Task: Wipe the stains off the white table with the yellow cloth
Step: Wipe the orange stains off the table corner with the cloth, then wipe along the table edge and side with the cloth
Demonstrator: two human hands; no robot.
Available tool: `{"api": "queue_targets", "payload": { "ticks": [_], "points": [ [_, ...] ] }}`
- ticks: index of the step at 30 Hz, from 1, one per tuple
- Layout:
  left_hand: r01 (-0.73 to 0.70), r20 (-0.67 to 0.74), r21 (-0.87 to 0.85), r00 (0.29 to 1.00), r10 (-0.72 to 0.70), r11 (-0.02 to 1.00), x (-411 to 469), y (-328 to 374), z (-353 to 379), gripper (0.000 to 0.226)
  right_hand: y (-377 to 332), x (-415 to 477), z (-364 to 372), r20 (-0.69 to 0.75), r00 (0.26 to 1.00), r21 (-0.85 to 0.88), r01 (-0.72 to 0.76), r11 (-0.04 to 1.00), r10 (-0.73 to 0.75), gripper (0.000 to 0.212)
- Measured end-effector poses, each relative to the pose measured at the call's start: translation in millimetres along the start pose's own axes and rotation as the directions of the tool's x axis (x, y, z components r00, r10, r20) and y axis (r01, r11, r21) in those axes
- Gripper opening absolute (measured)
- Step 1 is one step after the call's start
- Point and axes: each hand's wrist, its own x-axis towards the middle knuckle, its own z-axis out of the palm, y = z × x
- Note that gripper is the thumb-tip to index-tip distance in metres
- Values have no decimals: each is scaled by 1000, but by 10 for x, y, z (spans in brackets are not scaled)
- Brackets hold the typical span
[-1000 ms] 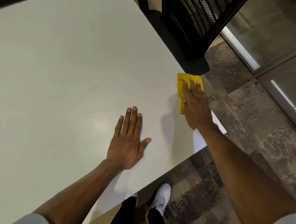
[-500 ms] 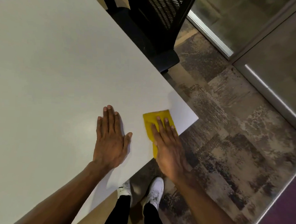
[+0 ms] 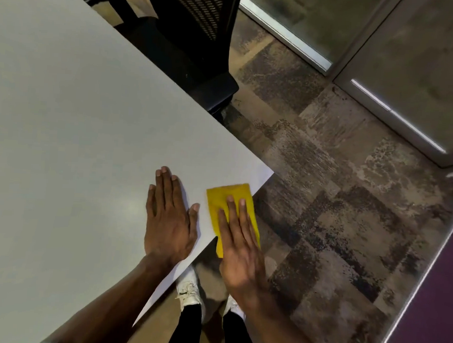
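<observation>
Some yellow cloth (image 3: 226, 195) overhangs the counter (image 3: 76, 135) under our flat right hand (image 3: 238, 241) and could slip; our left hand (image 3: 168, 218) lies flat.

The right hand (image 3: 238, 241) presses flat on the yellow cloth (image 3: 230, 198) at the near corner of the white tabletop (image 3: 76, 135), the cloth overhanging the edge. The left hand (image 3: 168, 218) lies flat just beside it. A black chair (image 3: 191, 36) stands behind; white shoes (image 3: 190, 292) show on the patterned carpet (image 3: 336, 218).

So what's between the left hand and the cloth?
Just a narrow bare strip of table, per the head view; left hand and cloth don't touch.
</observation>
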Motion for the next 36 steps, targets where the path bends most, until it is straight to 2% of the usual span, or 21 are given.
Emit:
{"api": "queue_targets", "payload": {
  "ticks": [3,7,12,15,18,21,23,26,30,33,36],
  "points": [
    [1,-27,4,1000,-1,1000,10,5,-2,80,3,152,87,-55,996,87,-68,994,73,91],
    [-9,-42,11,999,9,1000,11,1,12,80,104,545,71,-97,995,35,-35,999,38,62],
    [-1,-65,-10,998,0,1000,6,-6,34,79,189,798,129,-73,997,48,2,999,1,64],
    [-11,-69,-12,998,10,1000,1,1,39,78,99,568,237,-142,990,76,-10,997,21,55],
    [-21,-80,-31,997,18,999,15,-10,40,77,-224,228,346,-223,969,133,-79,988,108,54],
    [-41,-83,-58,996,36,998,11,-53,45,74,-586,-77,504,-290,924,260,-176,949,251,52],
    [-33,-87,-91,996,25,995,17,-61,32,72,-739,-209,621,-314,879,376,-232,897,359,50],
    [-36,-71,-82,997,31,996,18,-61,37,72,-1040,-346,697,-274,813,597,-275,754,514,78],
    [-46,-77,-84,996,39,995,23,-90,37,72,-1467,-601,886,-298,692,748,-260,611,658,50],
    [-43,-70,-123,997,35,992,31,-116,37,72,-1381,-586,822,-215,601,849,-275,452,770,49],
    [-38,-66,-132,997,29,991,16,-121,22,73,-1062,-412,753,-121,579,904,-272,331,806,57]
  ]
}}
